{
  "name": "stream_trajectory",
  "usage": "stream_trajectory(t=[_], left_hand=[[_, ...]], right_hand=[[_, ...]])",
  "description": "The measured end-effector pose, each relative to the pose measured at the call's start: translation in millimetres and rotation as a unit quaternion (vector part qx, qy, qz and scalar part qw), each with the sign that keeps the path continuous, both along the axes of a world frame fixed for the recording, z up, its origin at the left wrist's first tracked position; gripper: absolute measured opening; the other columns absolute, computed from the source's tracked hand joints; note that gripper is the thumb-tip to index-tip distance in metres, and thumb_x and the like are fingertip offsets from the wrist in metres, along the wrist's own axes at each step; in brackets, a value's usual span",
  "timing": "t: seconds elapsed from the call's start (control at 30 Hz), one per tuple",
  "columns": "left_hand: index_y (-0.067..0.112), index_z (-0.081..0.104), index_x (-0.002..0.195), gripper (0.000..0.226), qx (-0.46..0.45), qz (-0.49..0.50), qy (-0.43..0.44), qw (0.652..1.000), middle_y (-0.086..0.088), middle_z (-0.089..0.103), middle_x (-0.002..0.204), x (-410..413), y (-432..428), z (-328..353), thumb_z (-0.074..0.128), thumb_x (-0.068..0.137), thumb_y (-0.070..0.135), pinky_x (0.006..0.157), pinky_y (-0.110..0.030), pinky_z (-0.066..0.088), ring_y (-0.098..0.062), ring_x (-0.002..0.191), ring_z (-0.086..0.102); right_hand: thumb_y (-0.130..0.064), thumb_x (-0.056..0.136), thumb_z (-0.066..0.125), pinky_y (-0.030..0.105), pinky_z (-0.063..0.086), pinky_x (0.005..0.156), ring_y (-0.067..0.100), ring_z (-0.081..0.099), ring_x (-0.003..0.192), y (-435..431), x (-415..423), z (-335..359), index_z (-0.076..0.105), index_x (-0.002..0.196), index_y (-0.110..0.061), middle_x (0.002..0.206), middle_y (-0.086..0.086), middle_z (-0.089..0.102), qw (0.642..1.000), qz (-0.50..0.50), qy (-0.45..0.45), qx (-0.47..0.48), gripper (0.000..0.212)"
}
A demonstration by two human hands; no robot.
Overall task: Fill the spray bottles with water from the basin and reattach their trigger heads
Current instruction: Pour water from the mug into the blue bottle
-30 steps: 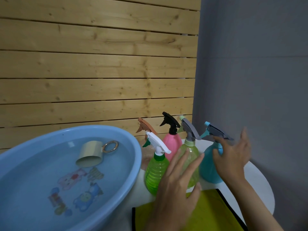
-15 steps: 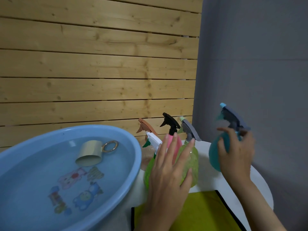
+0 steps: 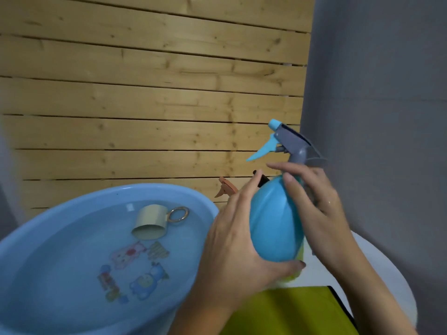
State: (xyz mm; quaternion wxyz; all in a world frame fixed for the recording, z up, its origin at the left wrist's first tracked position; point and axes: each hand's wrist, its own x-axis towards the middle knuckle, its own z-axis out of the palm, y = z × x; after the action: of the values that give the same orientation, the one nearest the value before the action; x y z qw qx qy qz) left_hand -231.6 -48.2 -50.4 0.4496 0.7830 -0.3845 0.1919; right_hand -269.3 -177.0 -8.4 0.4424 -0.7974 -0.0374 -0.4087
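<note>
Two hands grip upright bottle (image 3: 273, 228): left hand (image 3: 232, 252) wraps belly; right hand (image 3: 316, 209) curled round neck, trigger head (image 3: 295, 146) just above its fingers (image 3: 294, 189).

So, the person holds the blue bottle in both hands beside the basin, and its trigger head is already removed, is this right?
Not quite. In the head view the left hand and the right hand both hold the blue bottle beside the basin, but its grey trigger head is on the neck, not removed.
</note>
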Motion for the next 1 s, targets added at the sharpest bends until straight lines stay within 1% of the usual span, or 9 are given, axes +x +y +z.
stream_trajectory(t=[0.13, 0.23, 0.3, 0.4, 0.47, 0.57, 0.67, 0.8, 1.0], left_hand=[[0.063, -0.005, 0.134, 0.123, 0.014, 0.033, -0.004, 0.999, 0.046, 0.018, 0.128, 8.1, 22.9, 2.3, 0.081, 0.047, 0.059, 0.088, -0.014, 0.030, 0.019, 0.120, 0.023], [0.054, 0.004, 0.136, 0.112, 0.027, 0.079, 0.002, 0.996, 0.035, 0.025, 0.125, 13.7, 42.4, -0.8, 0.074, 0.049, 0.058, 0.088, -0.020, 0.038, 0.010, 0.115, 0.033], [0.049, 0.011, 0.136, 0.105, 0.031, 0.120, -0.009, 0.992, 0.030, 0.030, 0.126, 18.4, 56.7, -4.0, 0.071, 0.049, 0.053, 0.089, -0.022, 0.042, 0.002, 0.116, 0.040], [0.036, 0.026, 0.137, 0.099, 0.047, 0.199, -0.092, 0.975, 0.016, 0.044, 0.129, 28.7, 84.9, -5.2, 0.068, 0.046, 0.043, 0.090, -0.022, 0.040, -0.009, 0.114, 0.046], [0.032, 0.033, 0.137, 0.100, 0.084, 0.225, -0.129, 0.962, 0.012, 0.048, 0.130, 36.2, 107.4, -1.8, 0.069, 0.043, 0.037, 0.091, -0.027, 0.042, -0.014, 0.114, 0.048], [0.030, 0.039, 0.137, 0.105, 0.174, 0.244, -0.194, 0.934, 0.008, 0.049, 0.137, 43.6, 139.0, 1.9, 0.078, 0.040, 0.030, 0.098, -0.040, 0.041, -0.025, 0.121, 0.048], [0.032, 0.043, 0.133, 0.104, 0.214, 0.276, -0.264, 0.899, 0.004, 0.050, 0.139, 51.6, 162.6, -1.0, 0.087, 0.040, 0.022, 0.098, -0.042, 0.033, -0.031, 0.118, 0.049], [0.036, 0.045, 0.129, 0.063, 0.181, 0.311, -0.359, 0.861, -0.006, 0.054, 0.136, 58.8, 175.0, -12.0, 0.057, 0.077, 0.004, 0.100, -0.052, 0.037, -0.038, 0.119, 0.052], [0.033, 0.044, 0.135, 0.088, 0.249, 0.319, -0.292, 0.867, -0.006, 0.053, 0.135, 65.6, 193.5, -20.4, 0.052, 0.056, -0.005, 0.100, -0.052, 0.040, -0.037, 0.119, 0.050]], right_hand=[[-0.024, 0.098, 0.046, 0.018, 0.044, 0.085, 0.013, 0.057, 0.099, 26.3, 7.7, -0.3, 0.062, 0.122, -0.041, 0.109, -0.001, 0.057, 0.990, 0.131, 0.036, 0.038, 0.033], [-0.013, 0.097, 0.051, 0.021, 0.052, 0.084, 0.004, 0.064, 0.096, 48.2, 19.3, -2.7, 0.047, 0.133, -0.045, 0.126, -0.013, 0.054, 0.972, 0.200, 0.018, 0.120, 0.048], [-0.009, 0.092, 0.057, 0.021, 0.054, 0.084, -0.004, 0.065, 0.094, 61.1, 29.2, -5.7, 0.035, 0.133, -0.047, 0.130, -0.016, 0.047, 0.964, 0.195, 0.006, 0.182, 0.060], [-0.012, 0.081, 0.071, 0.029, 0.052, 0.092, 0.011, 0.064, 0.106, 82.8, 45.8, -14.5, 0.034, 0.131, -0.046, 0.132, -0.005, 0.046, 0.964, 0.158, -0.005, 0.216, 0.071], [-0.025, 0.079, 0.072, 0.022, 0.051, 0.084, 0.007, 0.061, 0.098, 93.2, 56.3, -17.9, 0.042, 0.128, -0.043, 0.117, -0.004, 0.054, 0.969, 0.114, -0.002, 0.218, 0.060], [-0.051, 0.091, 0.052, 0.015, 0.040, 0.048, 0.010, 0.049, 0.058, 101.5, 67.4, -14.7, 0.058, 0.110, -0.034, 0.067, -0.010, 0.054, 0.952, 0.106, 0.069, 0.279, 0.025], [-0.062, 0.092, 0.032, 0.013, 0.025, 0.034, 0.011, 0.033, 0.032, 103.1, 70.4, -25.0, 0.059, 0.090, -0.012, 0.039, 0.000, 0.039, 0.903, 0.198, 0.166, 0.343, 0.056], [-0.065, 0.073, 0.048, 0.014, 0.029, 0.034, 0.014, 0.043, 0.029, 106.7, 79.0, -25.4, 0.055, 0.079, -0.004, 0.042, 0.009, 0.052, 0.856, 0.214, 0.286, 0.373, 0.062], [-0.018, 0.080, 0.058, 0.015, 0.040, 0.032, 0.020, 0.060, 0.040, 107.4, 74.2, -29.0, 0.067, 0.081, -0.005, 0.074, 0.029, 0.069, 0.793, 0.317, 0.332, 0.401, 0.016]])
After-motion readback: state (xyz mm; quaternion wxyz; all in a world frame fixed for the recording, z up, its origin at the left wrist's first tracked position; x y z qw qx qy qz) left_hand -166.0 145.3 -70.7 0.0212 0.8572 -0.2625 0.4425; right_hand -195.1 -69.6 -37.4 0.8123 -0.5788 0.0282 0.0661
